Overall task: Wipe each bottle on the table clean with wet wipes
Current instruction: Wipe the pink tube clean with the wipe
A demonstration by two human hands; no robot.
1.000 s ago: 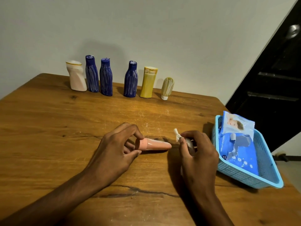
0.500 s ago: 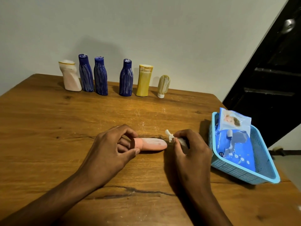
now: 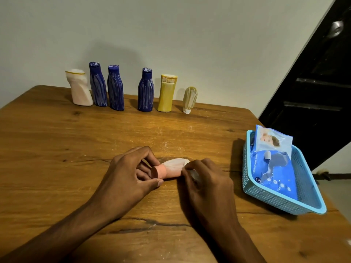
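A small pink tube [image 3: 171, 168] streaked with white powder lies on the wooden table [image 3: 57, 149]. My left hand [image 3: 131, 173] pinches its cap end between thumb and index finger. My right hand [image 3: 205, 181] is curled round a bunched wet wipe [image 3: 193, 174], mostly hidden by its fingers, and presses it against the tube's far end. A row of dusty bottles stands at the back by the wall: a white one [image 3: 79, 88], three blue ones [image 3: 97, 85] [image 3: 115, 88] [image 3: 145, 90], a yellow one [image 3: 167, 93] and a small beige tube [image 3: 189, 99] standing on its cap.
A light blue plastic basket [image 3: 284, 203] sits at the table's right edge and holds a blue pack of wet wipes [image 3: 271, 168]. A dark door [image 3: 315, 92] stands beyond the right side. White powder marks the wood behind the tube.
My right hand moved left with the wipe from beside the tube's tip onto the tube. The wipe's white end that stuck out above the fingers is now hidden. My left hand keeps its hold.
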